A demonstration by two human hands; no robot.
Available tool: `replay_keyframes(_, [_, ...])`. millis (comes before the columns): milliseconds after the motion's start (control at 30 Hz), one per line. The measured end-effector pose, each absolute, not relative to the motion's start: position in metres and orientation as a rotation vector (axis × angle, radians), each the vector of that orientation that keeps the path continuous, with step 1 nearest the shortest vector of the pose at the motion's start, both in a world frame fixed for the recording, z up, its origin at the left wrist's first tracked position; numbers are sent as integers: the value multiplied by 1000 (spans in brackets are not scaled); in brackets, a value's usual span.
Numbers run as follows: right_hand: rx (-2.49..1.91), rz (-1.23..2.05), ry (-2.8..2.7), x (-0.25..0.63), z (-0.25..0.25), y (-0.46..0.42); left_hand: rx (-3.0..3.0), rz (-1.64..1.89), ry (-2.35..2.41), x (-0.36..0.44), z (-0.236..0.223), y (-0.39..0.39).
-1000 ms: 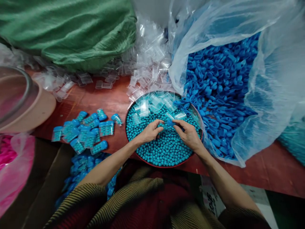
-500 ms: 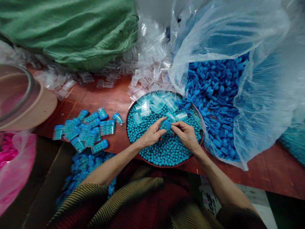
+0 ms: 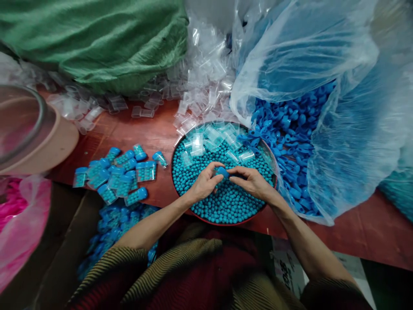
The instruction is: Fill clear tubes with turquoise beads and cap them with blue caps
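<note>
Left hand (image 3: 204, 184) pinches a small blue cap (image 3: 222, 172)

Its thumb and finger are around the blue cap, just right of the middle of the frame. The right hand (image 3: 253, 184) is narrow, fingertips at the cap's right side; I can't tell if they grip it. Fingers hide what is under the cap. It is above a round tray (image 3: 226, 224) full of blue-green balls (image 3: 222, 206). The cap looks light and hard, so it should not squash, but smooth plastic may slip. Its sides look best to hold.
</note>
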State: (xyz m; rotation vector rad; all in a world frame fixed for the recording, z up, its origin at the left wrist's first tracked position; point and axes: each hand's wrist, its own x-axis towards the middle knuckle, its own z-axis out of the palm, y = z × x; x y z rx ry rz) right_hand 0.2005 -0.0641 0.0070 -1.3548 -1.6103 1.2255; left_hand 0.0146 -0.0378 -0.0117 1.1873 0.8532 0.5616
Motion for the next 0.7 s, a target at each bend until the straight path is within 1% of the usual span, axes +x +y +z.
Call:
replay_keyframes(133, [-1256,1513,-1171,197,5,-66,1242,497,793,7,-5,-35])
replay_keyframes(233, [-1261,1494,-891,187,1,-69,1300,476,792,4,1,-36])
replay_keyframes(367, [-1338,1344,-811,178,3,-70,1319,458,791,6,5,-40])
replay_keyframes(433, [-1316,1412,-770,179,6,-70,1273,478,785,6,2,-40])
replay_keyframes(567, [-1176,1671,-715,188,11,-70,1148,536,778,3,-3,-40])
replay_keyframes(700, [-1194,1606,-773,190,7,-71,1235,448,735,0,-1,-42])
